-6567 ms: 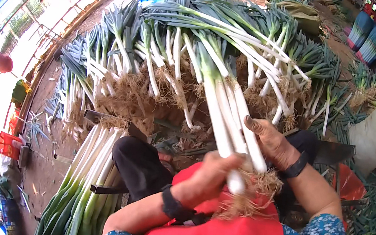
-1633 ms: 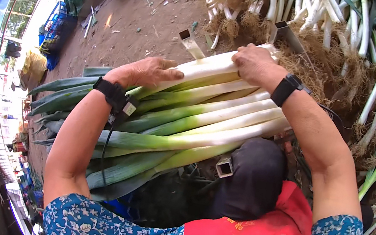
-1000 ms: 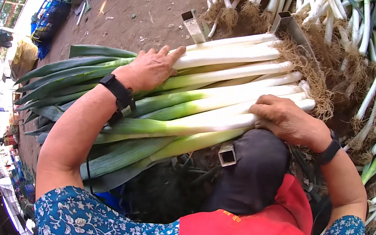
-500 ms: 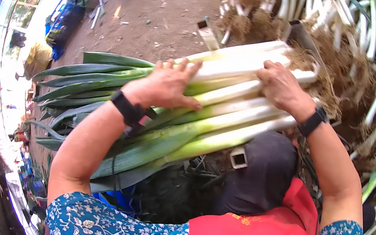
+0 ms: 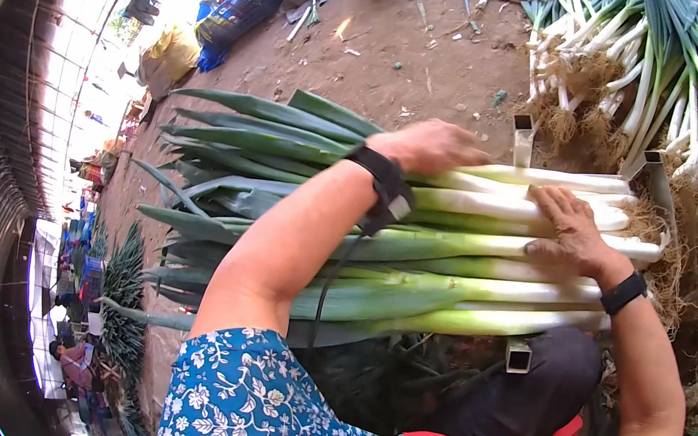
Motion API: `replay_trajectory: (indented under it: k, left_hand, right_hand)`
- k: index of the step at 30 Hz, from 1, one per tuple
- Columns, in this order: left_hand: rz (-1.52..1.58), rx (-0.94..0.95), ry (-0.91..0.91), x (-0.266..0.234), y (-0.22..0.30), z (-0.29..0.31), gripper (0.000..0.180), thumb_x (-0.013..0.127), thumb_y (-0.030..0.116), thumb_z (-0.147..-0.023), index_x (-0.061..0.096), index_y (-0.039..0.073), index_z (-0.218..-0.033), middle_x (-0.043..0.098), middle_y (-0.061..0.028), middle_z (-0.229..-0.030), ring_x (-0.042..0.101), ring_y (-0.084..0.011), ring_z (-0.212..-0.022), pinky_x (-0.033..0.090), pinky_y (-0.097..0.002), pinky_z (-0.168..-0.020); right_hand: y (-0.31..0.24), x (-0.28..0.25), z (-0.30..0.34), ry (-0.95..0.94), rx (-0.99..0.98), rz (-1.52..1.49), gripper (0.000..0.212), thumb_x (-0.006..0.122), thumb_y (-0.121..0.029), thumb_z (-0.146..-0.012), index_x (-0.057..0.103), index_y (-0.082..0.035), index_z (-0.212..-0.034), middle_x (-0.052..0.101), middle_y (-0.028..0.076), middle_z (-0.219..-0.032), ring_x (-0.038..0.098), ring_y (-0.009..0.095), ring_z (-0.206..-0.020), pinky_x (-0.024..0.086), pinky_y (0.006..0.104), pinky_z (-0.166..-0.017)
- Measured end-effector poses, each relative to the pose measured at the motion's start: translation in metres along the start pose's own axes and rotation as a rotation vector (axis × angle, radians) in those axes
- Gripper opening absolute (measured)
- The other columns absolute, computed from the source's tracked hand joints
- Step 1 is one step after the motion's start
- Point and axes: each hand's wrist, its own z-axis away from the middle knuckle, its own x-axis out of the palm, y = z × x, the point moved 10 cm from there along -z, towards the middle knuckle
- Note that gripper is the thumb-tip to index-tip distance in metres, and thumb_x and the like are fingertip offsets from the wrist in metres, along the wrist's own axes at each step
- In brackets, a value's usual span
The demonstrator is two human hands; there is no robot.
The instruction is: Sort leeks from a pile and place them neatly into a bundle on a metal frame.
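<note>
A broad bunch of leeks (image 5: 440,285) lies crosswise in front of me, green leaves to the left and white stalks to the right. Brown roots (image 5: 674,257) hang at its right end. My left hand (image 5: 431,147) reaches over the far edge of the bunch, fingers stretched to the right and slightly blurred. On the white stalks rests my right hand (image 5: 572,234), palm down with its thumb apart from the fingers. Neither hand is wrapped round a single leek.
Square metal posts stand at the bunch's far side (image 5: 523,144) and near side (image 5: 519,356). Loose leeks (image 5: 645,74) with rooty ends are heaped at the far right. A blue crate (image 5: 242,3) sits far left on the soil floor. A person (image 5: 76,364) is at the lower left.
The view has turned, so the scene sits farther right. My left hand has gone from atop the leeks to their far edge. My right hand's curled fingers have spread over the stalks.
</note>
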Motion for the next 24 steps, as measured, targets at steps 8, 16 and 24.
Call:
replay_trajectory:
  k: [8, 16, 24]
  left_hand:
    - [-0.257, -0.737, -0.249, -0.001, -0.113, 0.128, 0.043, 0.036, 0.036, -0.099, 0.066, 0.006, -0.106, 0.068, -0.0196, -0.105, 0.063, -0.0364, -0.104, 0.050, -0.0488, -0.087]
    - [0.025, -0.877, 0.099, -0.005, -0.054, 0.198, 0.057, 0.045, 0.047, -0.098, 0.048, 0.012, -0.142, 0.043, -0.0222, -0.146, 0.039, -0.0358, -0.138, 0.037, -0.0423, -0.109]
    - [-0.139, -0.690, -0.167, 0.040, -0.123, 0.229, 0.044, 0.045, 0.034, -0.100, 0.049, 0.011, -0.137, 0.028, -0.0309, -0.150, 0.032, -0.0514, -0.135, 0.034, -0.0461, -0.111]
  right_hand:
    - [-0.011, -0.008, 0.009, -0.002, 0.001, 0.012, 0.099, 0.062, -0.070, -0.077, 0.031, -0.012, -0.151, 0.030, 0.020, -0.153, 0.022, 0.041, -0.143, 0.017, 0.0507, -0.117]
    - [-0.020, -0.006, 0.021, -0.020, -0.029, 0.091, 0.089, 0.070, -0.042, -0.080, 0.029, -0.002, -0.148, 0.034, 0.024, -0.147, 0.031, 0.043, -0.137, 0.023, 0.0514, -0.114]
    - [-0.005, 0.017, 0.006, 0.042, 0.157, 0.139, 0.087, 0.059, -0.051, -0.087, 0.020, -0.014, -0.155, 0.020, 0.022, -0.158, 0.011, 0.040, -0.148, 0.009, 0.0605, -0.117]
